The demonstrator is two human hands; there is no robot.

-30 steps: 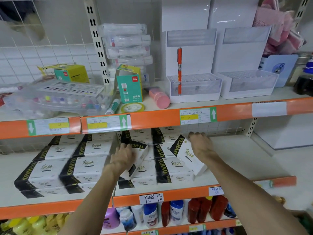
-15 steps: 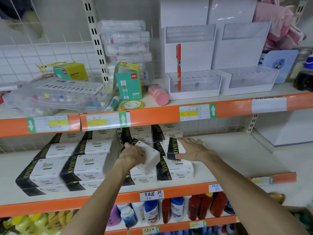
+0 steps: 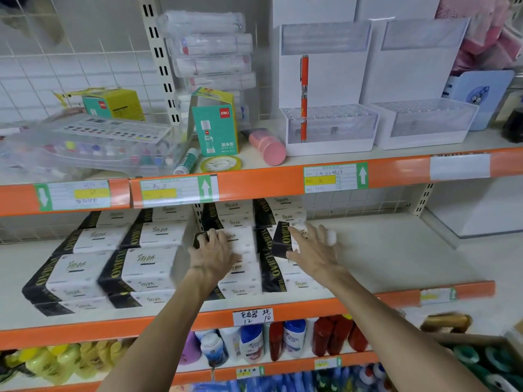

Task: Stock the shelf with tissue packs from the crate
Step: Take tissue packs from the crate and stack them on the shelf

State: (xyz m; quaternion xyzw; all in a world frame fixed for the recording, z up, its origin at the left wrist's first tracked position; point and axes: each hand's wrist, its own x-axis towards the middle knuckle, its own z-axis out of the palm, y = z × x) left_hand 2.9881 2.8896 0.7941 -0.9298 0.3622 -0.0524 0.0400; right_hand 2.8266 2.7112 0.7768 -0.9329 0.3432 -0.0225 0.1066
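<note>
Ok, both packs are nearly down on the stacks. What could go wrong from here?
The tilted pack lies askew on the right stack; let go like this, it might slide onto the bare shelf. The left pack goes in under the low orange shelf edge, which a raised pack could catch.

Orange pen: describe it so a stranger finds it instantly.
Start at the top shelf, above the orange price rail. Of its two white display stands, take the left one. The orange pen stands upright in it, the only pen in either.
</note>
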